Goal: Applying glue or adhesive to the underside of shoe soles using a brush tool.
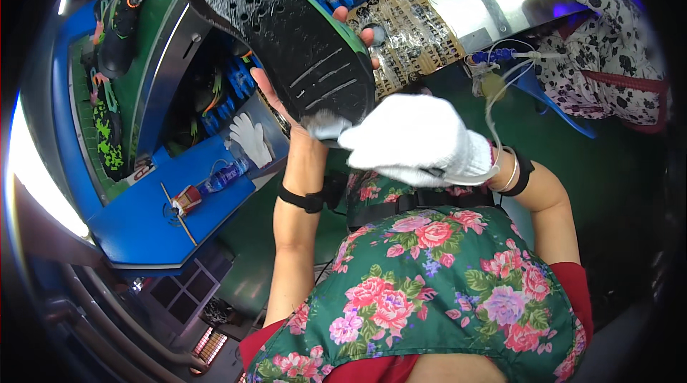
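A shoe [290,39] with its black underside turned up fills the upper middle of the head view. It has green and orange edging, small holes at one end and a wet-looking shine. My bare left hand [272,97] holds it from beneath, thumb on one side and fingertips wrapped round the other. In a white knit glove, my right hand [418,136] is closed around a brush; the handle is mostly hidden in the glove. The brush's bristles [327,126], blurred by motion, are at the shoe's near end. A thin clear tube [494,118] runs by the glove.
Left, a blue table [136,229] carries a white glove [250,139], a plastic bottle [225,175] and a small red container [187,200] with a stick. Shoes [122,32] lie on a green belt. A taped cardboard piece [408,32] is ahead; patterned cloth [608,61] hangs right.
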Available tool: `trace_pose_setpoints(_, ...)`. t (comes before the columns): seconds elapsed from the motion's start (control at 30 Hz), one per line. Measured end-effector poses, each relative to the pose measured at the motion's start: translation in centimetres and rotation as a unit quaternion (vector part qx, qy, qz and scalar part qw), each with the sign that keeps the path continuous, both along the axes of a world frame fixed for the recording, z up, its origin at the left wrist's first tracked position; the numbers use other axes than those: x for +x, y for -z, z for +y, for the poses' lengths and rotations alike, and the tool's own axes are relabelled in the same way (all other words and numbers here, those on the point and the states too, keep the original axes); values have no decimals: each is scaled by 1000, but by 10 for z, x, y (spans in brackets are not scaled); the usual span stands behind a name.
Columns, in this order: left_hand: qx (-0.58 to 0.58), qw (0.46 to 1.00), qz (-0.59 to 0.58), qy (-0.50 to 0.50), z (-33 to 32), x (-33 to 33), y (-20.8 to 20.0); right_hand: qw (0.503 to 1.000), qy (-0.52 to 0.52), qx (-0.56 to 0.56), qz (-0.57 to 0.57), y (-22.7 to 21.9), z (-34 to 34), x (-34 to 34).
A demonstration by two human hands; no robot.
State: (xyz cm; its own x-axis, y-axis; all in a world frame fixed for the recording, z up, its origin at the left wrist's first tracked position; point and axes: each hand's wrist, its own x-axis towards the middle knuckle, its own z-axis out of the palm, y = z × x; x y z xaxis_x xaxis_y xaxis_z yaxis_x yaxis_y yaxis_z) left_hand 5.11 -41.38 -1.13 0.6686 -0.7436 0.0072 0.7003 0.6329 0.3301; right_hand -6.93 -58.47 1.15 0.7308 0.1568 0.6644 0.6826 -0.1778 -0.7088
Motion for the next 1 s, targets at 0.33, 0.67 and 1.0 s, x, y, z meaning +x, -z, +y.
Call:
trace_pose_setpoints(0.33, 42, 994, 22, 101, 15, 14, -6, 996, -36, 52, 58, -6, 4, 3)
trace_pose_setpoints(0.67, 191, 971, 85, 116, 36, 19, -4, 997, -45, -69, -12, 1, -1, 3)
trace_pose_setpoints(1.0, 279, 956, 28, 86, 42, 22, 9, 954, -144, 150, 218, 3, 2, -2)
